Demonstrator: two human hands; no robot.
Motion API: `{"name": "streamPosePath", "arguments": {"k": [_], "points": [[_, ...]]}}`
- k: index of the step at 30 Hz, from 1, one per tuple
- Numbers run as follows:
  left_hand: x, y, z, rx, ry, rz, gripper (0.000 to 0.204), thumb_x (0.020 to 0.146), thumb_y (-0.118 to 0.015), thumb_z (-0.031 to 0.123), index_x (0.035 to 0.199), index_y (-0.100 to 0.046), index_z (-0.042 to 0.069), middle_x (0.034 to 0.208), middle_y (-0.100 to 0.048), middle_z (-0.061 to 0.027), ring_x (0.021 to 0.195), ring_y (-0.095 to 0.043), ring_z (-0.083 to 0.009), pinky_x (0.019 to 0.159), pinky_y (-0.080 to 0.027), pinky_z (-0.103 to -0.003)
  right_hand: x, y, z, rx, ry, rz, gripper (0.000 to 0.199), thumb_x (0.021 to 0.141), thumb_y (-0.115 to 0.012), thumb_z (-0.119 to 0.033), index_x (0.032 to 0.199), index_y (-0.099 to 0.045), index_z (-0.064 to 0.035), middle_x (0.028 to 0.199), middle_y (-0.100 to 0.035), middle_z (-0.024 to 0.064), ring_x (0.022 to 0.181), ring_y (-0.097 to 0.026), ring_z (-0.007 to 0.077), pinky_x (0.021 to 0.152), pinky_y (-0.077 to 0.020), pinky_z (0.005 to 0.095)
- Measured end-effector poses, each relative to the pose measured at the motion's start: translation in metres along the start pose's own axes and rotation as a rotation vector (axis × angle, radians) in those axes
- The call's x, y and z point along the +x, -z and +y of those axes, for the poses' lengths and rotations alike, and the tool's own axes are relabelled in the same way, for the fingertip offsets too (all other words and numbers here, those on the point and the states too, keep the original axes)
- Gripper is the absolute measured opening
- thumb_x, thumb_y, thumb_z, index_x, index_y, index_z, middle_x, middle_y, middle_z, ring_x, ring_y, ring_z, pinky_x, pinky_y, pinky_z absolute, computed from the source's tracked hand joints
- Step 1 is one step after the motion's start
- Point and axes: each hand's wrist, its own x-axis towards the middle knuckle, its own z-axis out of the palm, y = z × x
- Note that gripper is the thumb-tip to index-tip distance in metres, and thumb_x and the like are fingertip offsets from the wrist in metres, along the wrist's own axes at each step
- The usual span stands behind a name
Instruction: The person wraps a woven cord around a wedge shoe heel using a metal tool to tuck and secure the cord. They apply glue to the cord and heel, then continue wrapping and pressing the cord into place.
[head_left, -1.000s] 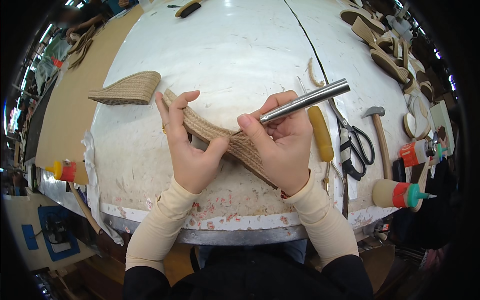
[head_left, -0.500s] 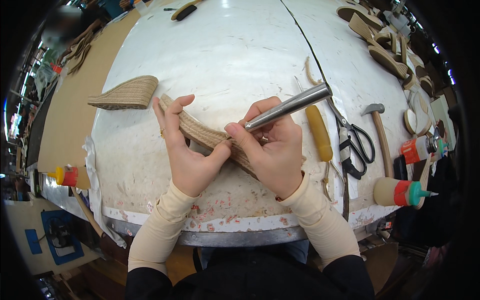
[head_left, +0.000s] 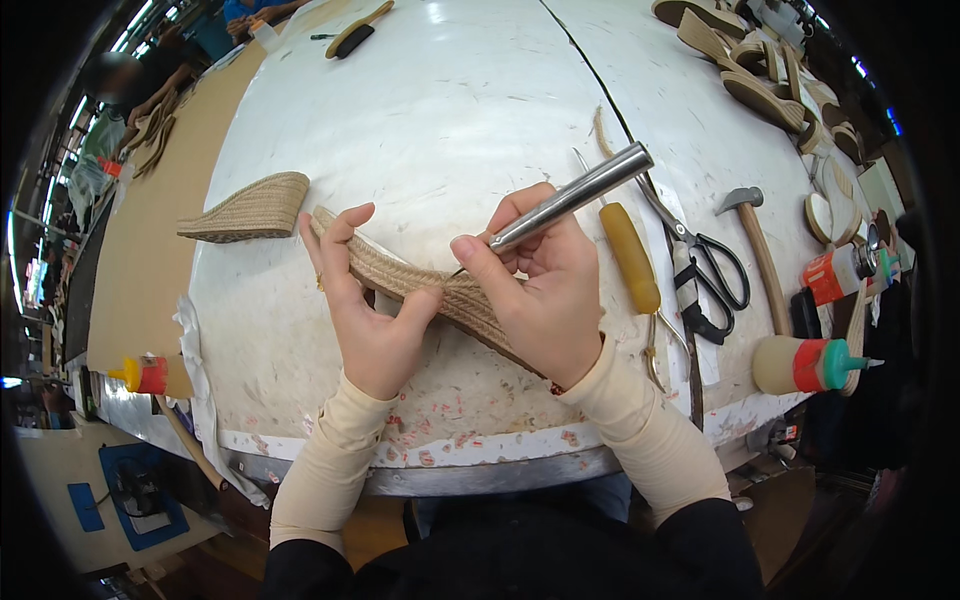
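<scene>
A tan braided-rope wedge sole [head_left: 390,278] lies aslant between my hands, over the middle of the table. My left hand [head_left: 372,325] grips it, with the thumb against the near side and the fingers along the far end. In my right hand [head_left: 545,290] is an awl-like tool [head_left: 575,205] with a shiny metal handle slanting up to the right. Its thin tip shows just beside the braid near my left thumb; whether it touches is unclear. The right hand hides part of the sole's right end. A matching wedge sole [head_left: 255,205] rests on the table to the left.
Right of my hands lie a yellow-handled tool [head_left: 630,258], black-handled scissors [head_left: 718,270] and a hammer [head_left: 757,245]. Glue bottles stand or lie at the right [head_left: 785,364] and left [head_left: 165,376] edges. Several soles [head_left: 760,100] are piled far right; a brush [head_left: 352,40] lies far off.
My left thumb has moved left along the braid, away from the right fingers. The tool's thin tip shows more clearly now. The whole view has shifted slightly.
</scene>
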Motion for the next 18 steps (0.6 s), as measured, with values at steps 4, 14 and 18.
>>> {"name": "streamPosePath", "arguments": {"k": [4, 14, 18], "points": [[0.0005, 0.0002, 0.0003, -0.052, 0.007, -0.014, 0.074, 0.065, -0.071, 0.005, 0.132, -0.042, 0.007, 0.151, -0.014, -0.0289, 0.148, 0.006, -0.0336, 0.113, -0.019, -0.042, 0.0, -0.0002, -0.0001, -0.027, 0.003, -0.011, 0.022, 0.085, -0.072, -0.003, 0.092, -0.051, -0.0028, 0.076, -0.057, -0.0002, 0.068, -0.054, 0.0021, 0.059, -0.0439, 0.0163], [-0.0001, -0.0011, -0.0022, -0.013, 0.011, 0.007, 0.076, 0.064, -0.073, 0.006, 0.133, -0.042, 0.01, 0.153, -0.007, -0.0283, 0.147, -0.002, -0.0334, 0.11, -0.025, -0.041, -0.0005, -0.0015, -0.0008, -0.055, 0.043, -0.021, 0.023, 0.083, -0.074, -0.003, 0.092, -0.053, -0.0014, 0.075, -0.059, 0.0022, 0.066, -0.057, 0.0041, 0.057, -0.0467, 0.0183], [-0.0006, -0.0012, -0.0031, -0.003, 0.005, 0.008, 0.074, 0.064, -0.073, 0.006, 0.132, -0.043, 0.01, 0.153, -0.009, -0.0284, 0.147, -0.003, -0.0335, 0.112, -0.02, -0.041, -0.0007, -0.0007, -0.0019, -0.077, 0.071, -0.038, 0.021, 0.082, -0.074, -0.002, 0.09, -0.054, -0.0021, 0.072, -0.059, 0.0007, 0.062, -0.055, 0.0032, 0.053, -0.0438, 0.0177]]}}
